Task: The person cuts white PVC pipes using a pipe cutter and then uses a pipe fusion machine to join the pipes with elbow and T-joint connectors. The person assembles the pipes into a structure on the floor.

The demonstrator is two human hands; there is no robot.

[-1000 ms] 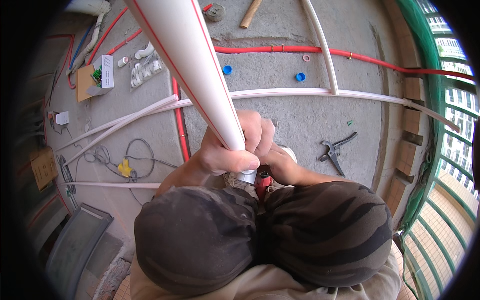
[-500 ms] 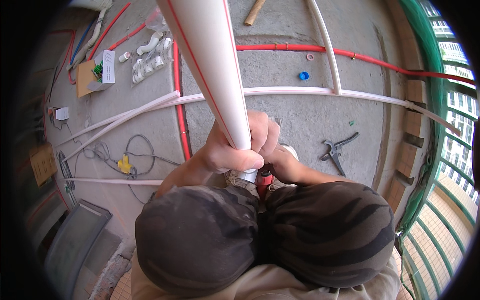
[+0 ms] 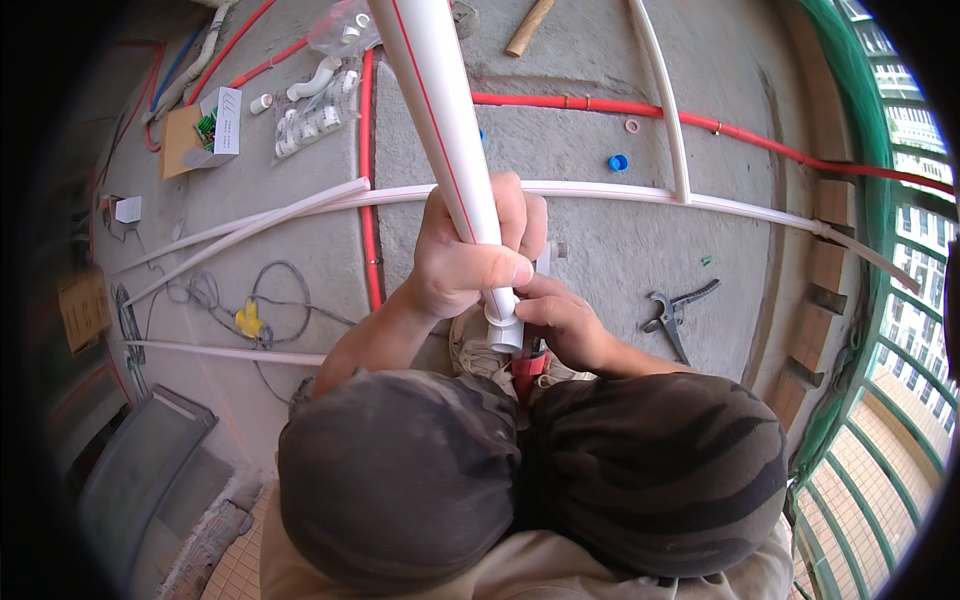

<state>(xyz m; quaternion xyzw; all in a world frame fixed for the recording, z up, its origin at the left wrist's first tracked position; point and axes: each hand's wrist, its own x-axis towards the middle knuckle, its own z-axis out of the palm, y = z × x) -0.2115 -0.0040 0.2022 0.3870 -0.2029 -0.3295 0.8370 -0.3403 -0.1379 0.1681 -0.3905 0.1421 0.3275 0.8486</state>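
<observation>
Left hand (image 3: pixel 470 250) clamped round a thick white pipe (image 3: pixel 435 110) with a red stripe, low down, thumb laid across the front. Pipe slants from the top of the view, lower end just ahead of the wearer's knees (image 3: pixel 400 470), which are in dark patterned trousers. White fitting (image 3: pixel 505 335) at that lower end, above and between the light shoes (image 3: pixel 478 350). Right hand (image 3: pixel 565 320) beside it, fingers curled, thumb side close against the pipe end; cannot tell what, if anything, the fingers close on. Red object (image 3: pixel 527 372) upright between the shoes, just below the right hand; its upper part is partly hidden.

Concrete floor (image 3: pixel 600 255) ahead. Long white pipe (image 3: pixel 600 191) lies crosswise beyond the hands, a second white length (image 3: pixel 668 110) running away from it. Red conduit (image 3: pixel 740 129) farther out. Dark pipe cutter (image 3: pixel 667 318) to the right, handles spread. Blue cap (image 3: pixel 618 162) and pink ring (image 3: pixel 632 126) near each other, past the long pipe. To the left: open cardboard box (image 3: pixel 183 145) with green bits inside, clear bag of white fittings (image 3: pixel 318 122) near it, yellow connector (image 3: pixel 249 319) among grey cable loops (image 3: pixel 282 264). Green netting (image 3: pixel 850 100) along the right edge.
</observation>
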